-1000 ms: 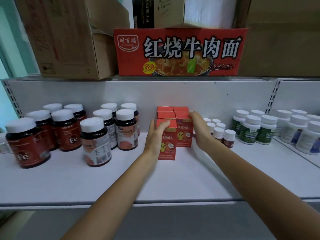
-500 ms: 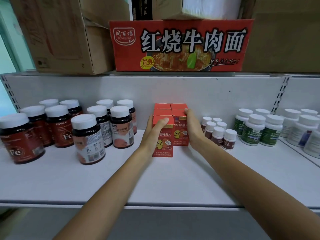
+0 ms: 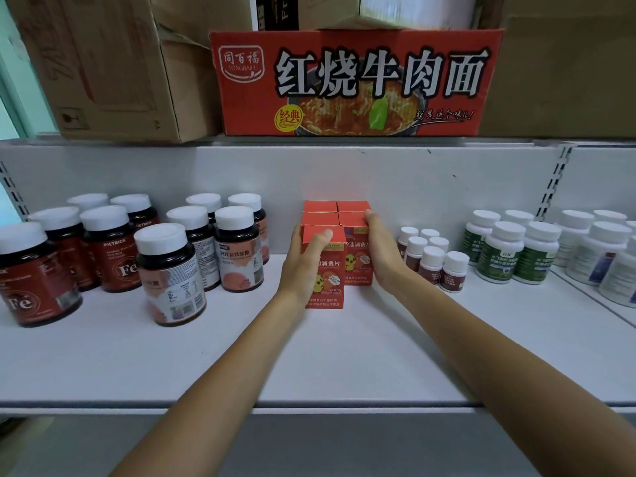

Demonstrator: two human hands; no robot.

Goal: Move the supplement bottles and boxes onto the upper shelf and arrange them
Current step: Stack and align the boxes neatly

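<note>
Left hand [image 3: 303,265] gripped the front box [image 3: 327,282], right hand [image 3: 382,253] pressed flat on its neighbour [image 3: 358,266]; even pushing would keep rows square.

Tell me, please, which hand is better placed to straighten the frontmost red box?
Left, probably. The left hand holds the frontmost red box, thumb over its top edge. The right hand presses flat against the right side of the neighbouring red boxes, steadying that row rather than the front one.
</note>
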